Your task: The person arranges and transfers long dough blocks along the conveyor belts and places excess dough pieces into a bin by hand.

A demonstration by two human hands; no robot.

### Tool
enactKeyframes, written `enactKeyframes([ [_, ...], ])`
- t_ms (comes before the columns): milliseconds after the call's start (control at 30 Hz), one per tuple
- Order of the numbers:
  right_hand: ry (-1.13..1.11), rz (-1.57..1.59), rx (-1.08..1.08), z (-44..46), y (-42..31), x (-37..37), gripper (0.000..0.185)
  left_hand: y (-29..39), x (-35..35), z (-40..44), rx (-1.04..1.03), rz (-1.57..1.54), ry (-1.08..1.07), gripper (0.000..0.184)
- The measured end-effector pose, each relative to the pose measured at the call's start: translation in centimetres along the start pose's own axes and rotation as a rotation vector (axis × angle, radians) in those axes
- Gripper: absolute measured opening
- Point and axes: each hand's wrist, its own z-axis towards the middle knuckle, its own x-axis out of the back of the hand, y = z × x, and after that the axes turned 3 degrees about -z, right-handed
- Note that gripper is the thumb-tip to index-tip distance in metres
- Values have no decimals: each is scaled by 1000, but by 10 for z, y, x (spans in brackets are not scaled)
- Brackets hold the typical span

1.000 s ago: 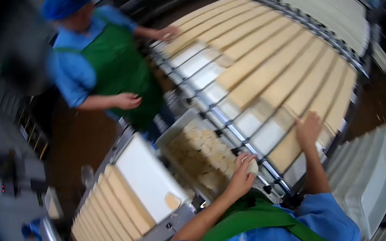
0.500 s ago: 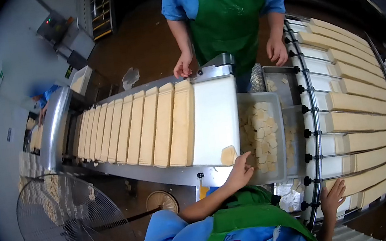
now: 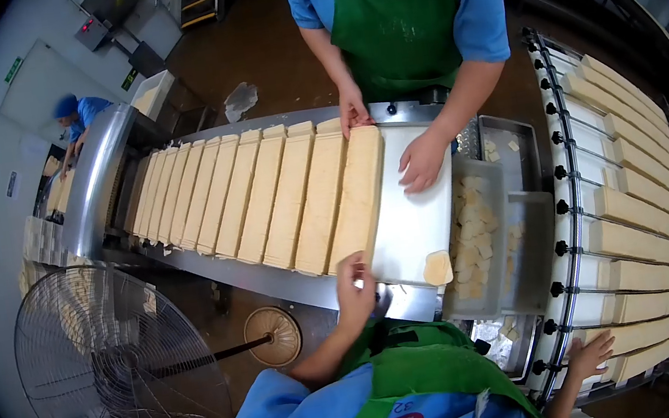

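Observation:
Pale dough strips, which look like stacked sheets, lie side by side on the left conveyor. My left hand (image 3: pixel 354 292) is at the near end of the rightmost strip (image 3: pixel 360 193), its fingers bent around the corner. Down at the lower right, my right hand (image 3: pixel 591 358) lies with fingers spread against a pale strip (image 3: pixel 647 333) on the right conveyor. A small rounded dough piece (image 3: pixel 438 268) sits on the white belt (image 3: pixel 406 233). Across the belt, a co-worker's hand (image 3: pixel 354 109) touches the far end of the same rightmost strip. The co-worker's other hand (image 3: pixel 423 160) is over the belt.
A grey bin (image 3: pixel 504 245) of dough scraps stands between the conveyors, beside further trays (image 3: pixel 536 257). A metal rail with black knobs (image 3: pixel 563 177) edges the right conveyor (image 3: pixel 599 202). A large fan (image 3: pixel 120 359) stands at lower left. Another person (image 3: pixel 82 116) works farther back.
My left hand has moved left from beside the small dough piece to the rightmost strip's near end. The co-worker's hands have come in over the belt. My right hand stays on the right conveyor.

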Motion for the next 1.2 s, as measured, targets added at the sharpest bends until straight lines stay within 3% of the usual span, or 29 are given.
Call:
enactKeyframes([
  [67,-65,-30,-11,0,-10,11,90,-12,33,8,-45,103,89,38],
  [133,-103,-119,-51,3,-20,18,84,-30,63,13,-124,624,211,51],
  [200,3,-26,20,-3,-44,36,78,-53,79,16,-22,658,202,59],
  [267,199,203,308,-6,-78,51,73,-66,89,20,78,691,191,67],
  [333,454,758,853,-28,-130,70,60,-70,90,27,174,552,66,78],
  [467,411,909,1244,-143,-242,180,44,-45,81,40,302,428,9,83],
  [533,346,1000,1440,-189,-289,206,40,-46,76,44,270,465,15,84],
  [600,141,1077,1700,-218,-339,231,41,-47,73,48,275,412,16,85],
  [867,332,510,1559,-293,-535,213,60,-35,76,64,321,532,-215,91],
  [900,368,453,1506,-294,-555,212,64,-45,75,63,188,650,-212,96],
  [967,428,270,1408,-292,-587,215,69,-57,73,62,209,643,-244,98],
  [1067,387,262,1368,-287,-609,223,67,-55,73,66,171,659,-271,102],
  [1133,348,197,1339,-288,-611,232,65,-42,73,69,322,647,-364,102],
  [1200,160,147,1326,-286,-603,244,64,-42,72,71,386,600,-416,103],
])
